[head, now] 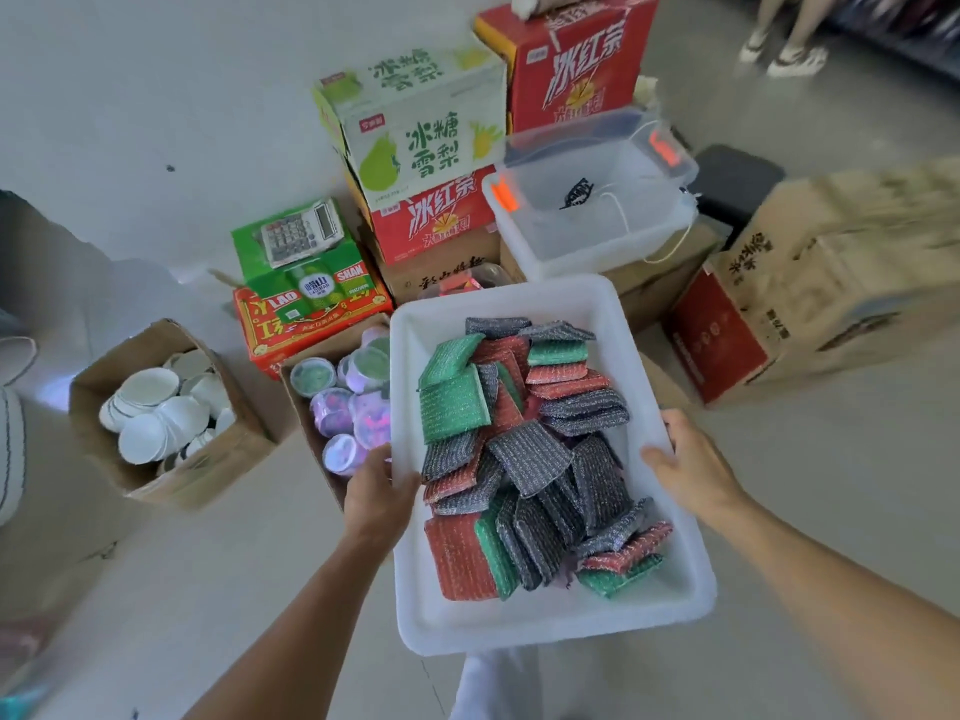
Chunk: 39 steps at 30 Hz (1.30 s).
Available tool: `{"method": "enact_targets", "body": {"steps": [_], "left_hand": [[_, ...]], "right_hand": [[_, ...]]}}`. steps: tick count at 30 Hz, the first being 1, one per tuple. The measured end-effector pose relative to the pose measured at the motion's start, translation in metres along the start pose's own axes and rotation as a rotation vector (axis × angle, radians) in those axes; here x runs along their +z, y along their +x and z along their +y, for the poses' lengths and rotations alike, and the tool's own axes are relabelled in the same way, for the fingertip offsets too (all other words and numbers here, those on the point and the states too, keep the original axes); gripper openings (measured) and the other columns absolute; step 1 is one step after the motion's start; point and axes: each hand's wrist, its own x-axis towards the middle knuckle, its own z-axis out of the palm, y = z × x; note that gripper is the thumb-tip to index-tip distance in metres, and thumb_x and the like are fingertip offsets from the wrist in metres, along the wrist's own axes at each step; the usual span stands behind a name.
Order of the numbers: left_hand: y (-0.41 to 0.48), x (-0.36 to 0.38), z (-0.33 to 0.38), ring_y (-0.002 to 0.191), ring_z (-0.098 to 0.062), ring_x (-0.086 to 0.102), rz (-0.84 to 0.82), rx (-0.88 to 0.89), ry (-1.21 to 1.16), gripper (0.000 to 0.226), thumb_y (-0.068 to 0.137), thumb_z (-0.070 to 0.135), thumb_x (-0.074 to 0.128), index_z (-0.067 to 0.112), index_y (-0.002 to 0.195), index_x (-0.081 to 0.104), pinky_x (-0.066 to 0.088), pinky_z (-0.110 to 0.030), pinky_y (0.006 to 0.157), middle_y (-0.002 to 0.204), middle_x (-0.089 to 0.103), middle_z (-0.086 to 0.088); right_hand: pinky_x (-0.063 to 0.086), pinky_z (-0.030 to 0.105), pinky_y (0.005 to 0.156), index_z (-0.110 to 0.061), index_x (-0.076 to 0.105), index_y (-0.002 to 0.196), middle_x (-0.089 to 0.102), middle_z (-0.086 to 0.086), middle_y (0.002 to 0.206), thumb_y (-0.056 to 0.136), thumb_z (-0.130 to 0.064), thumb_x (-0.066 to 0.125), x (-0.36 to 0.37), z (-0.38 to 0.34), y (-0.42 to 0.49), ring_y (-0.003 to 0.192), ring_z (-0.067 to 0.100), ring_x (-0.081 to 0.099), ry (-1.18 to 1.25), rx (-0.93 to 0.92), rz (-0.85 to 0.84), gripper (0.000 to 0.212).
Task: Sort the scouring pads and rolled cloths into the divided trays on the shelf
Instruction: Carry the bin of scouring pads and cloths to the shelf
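Grey floor with cartons; sorting not begun.
Fingers of left hand and right hand clamp the tray; scouring pads lie mixed.

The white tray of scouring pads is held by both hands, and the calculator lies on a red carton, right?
Not quite. The head view shows the calculator lying on a green carton, not red. The white tray of scouring pads is indeed held by the left hand and the right hand.

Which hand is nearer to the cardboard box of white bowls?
Left. The left hand grips the white tray on the side facing the box of bowls; the right hand grips the opposite rim, farther away.
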Motion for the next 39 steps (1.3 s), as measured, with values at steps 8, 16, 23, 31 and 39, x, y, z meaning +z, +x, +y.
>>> {"method": "enact_targets", "body": {"steps": [8, 16, 23, 31, 39], "left_hand": [[-0.107, 0.001, 0.086, 0.07, -0.019, 0.065, -0.177, 0.131, 0.108, 0.025, 0.08, 0.012, 0.065, 0.014, 0.106, 0.064, 0.053, -0.036, 0.065, 0.08, 0.07, -0.001], [-0.119, 0.044, 0.193, 0.066, -0.014, 0.064, -0.376, 0.38, 0.239, 0.022, 0.081, 0.014, 0.066, 0.018, 0.102, 0.063, 0.053, -0.031, 0.065, 0.078, 0.067, 0.002], [-0.121, 0.12, 0.304, 0.073, -0.018, 0.066, -0.557, 0.639, 0.304, 0.022, 0.083, 0.017, 0.069, 0.018, 0.103, 0.061, 0.054, -0.032, 0.065, 0.086, 0.07, 0.001], [-0.179, 0.25, 0.417, 0.067, -0.019, 0.064, -0.698, 0.763, 0.326, 0.023, 0.081, 0.014, 0.072, 0.02, 0.102, 0.063, 0.049, -0.03, 0.059, 0.081, 0.069, 0.004], [-0.259, 0.394, 0.505, 0.067, -0.02, 0.066, -0.79, 0.751, 0.303, 0.024, 0.084, 0.013, 0.07, 0.014, 0.107, 0.065, 0.051, -0.03, 0.06, 0.084, 0.071, 0.0]], "right_hand": [[0.043, 0.032, 0.055, -0.014, 0.044, 0.114, 0.055, 0.001, 0.085, 0.093, -0.017, 0.056, -0.083, 0.05, -0.136, 0.066, 0.02, 0.056, 0.085, 0.194, 0.134, 0.025], [0.05, 0.038, 0.067, -0.014, 0.047, 0.112, 0.054, -0.001, 0.085, 0.088, -0.02, 0.058, -0.148, 0.094, -0.183, 0.073, 0.022, 0.057, 0.163, 0.429, 0.296, 0.027], [0.055, 0.045, 0.071, -0.014, 0.052, 0.11, 0.064, 0.006, 0.091, 0.084, -0.019, 0.061, -0.203, 0.149, -0.211, 0.076, 0.027, 0.064, 0.354, 0.612, 0.531, 0.028], [0.053, 0.043, 0.077, -0.013, 0.052, 0.109, 0.064, 0.006, 0.094, 0.085, -0.021, 0.063, -0.283, 0.251, -0.241, 0.085, 0.027, 0.063, 0.355, 0.71, 0.683, 0.027], [0.049, 0.039, 0.082, -0.009, 0.054, 0.113, 0.063, 0.007, 0.1, 0.086, -0.021, 0.062, -0.406, 0.378, -0.25, 0.095, 0.028, 0.06, 0.252, 0.747, 0.741, 0.03]]}}
